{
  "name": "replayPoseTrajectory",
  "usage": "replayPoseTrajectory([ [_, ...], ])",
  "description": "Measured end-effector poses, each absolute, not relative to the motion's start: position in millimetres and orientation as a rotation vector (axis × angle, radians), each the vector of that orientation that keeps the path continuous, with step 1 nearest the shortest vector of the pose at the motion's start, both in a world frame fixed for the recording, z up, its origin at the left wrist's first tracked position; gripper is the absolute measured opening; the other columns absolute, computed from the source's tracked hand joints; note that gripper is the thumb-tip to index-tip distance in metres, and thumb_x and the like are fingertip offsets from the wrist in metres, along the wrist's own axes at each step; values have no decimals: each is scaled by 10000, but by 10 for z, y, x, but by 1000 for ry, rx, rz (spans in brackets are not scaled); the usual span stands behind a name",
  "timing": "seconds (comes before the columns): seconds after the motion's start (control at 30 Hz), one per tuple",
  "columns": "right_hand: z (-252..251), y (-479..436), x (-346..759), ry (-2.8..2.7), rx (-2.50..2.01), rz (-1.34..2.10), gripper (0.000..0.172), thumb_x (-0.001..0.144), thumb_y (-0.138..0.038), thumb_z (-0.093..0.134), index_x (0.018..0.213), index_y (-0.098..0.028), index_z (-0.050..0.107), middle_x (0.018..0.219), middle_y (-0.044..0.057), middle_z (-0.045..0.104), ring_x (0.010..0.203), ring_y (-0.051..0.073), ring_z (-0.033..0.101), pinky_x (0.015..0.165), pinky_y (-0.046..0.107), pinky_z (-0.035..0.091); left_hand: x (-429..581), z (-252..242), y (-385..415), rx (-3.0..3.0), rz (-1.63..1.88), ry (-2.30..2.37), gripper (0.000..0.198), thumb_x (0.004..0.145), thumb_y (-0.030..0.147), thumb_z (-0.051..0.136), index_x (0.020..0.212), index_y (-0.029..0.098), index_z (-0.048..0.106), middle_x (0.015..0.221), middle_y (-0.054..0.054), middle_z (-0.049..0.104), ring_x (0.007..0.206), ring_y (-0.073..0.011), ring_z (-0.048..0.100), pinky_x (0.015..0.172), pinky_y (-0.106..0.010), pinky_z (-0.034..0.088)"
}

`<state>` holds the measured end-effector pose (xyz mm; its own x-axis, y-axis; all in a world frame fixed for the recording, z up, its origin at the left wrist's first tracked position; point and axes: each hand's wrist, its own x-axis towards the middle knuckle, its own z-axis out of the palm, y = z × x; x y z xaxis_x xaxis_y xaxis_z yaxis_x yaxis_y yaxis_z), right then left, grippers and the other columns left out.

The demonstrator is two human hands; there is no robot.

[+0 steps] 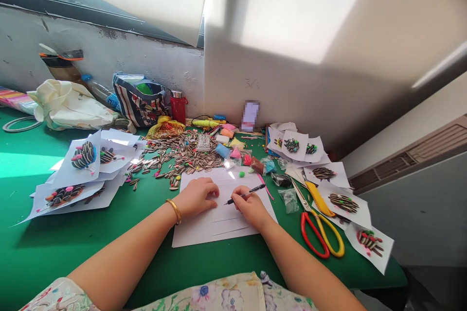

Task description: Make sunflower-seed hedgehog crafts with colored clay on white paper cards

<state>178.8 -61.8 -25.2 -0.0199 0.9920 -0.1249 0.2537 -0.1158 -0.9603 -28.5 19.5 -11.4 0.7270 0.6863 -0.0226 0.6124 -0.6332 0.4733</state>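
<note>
White sheets of paper lie stacked in front of me on the green table, smaller pieces on top of a bigger one. My right hand is closed around a black pen, its tip pointing left just over the top sheet. On the left part of the paper rests my left hand, a gold bangle at its wrist. Its fingers are bent and a little apart from the thumb, holding nothing. Beyond the hands, a small green clay ball sits on the paper's far edge.
Striped sunflower seeds spread behind the paper, beside bags of coloured clay. Red-and-yellow scissors and a yellow cutter lie right. Seed-picture cards pile up on both sides. A red bottle and bags stand by the wall.
</note>
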Motion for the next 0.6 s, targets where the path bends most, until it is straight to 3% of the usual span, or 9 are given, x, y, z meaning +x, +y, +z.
replayPoseTrajectory([
  [0.6, -306, -626, 1783, -1311, -1440, 1221, 173, 852, -394, 544, 825, -223, 553, 592, -53, 528, 528, 126, 471, 526, 247, 384, -291, -144, 221, 2493, 229, 965, 158, 777, 320, 671, 911, 238, 688, 962, -33, 644, 882, -211, 594, 766, -307, 425],
])
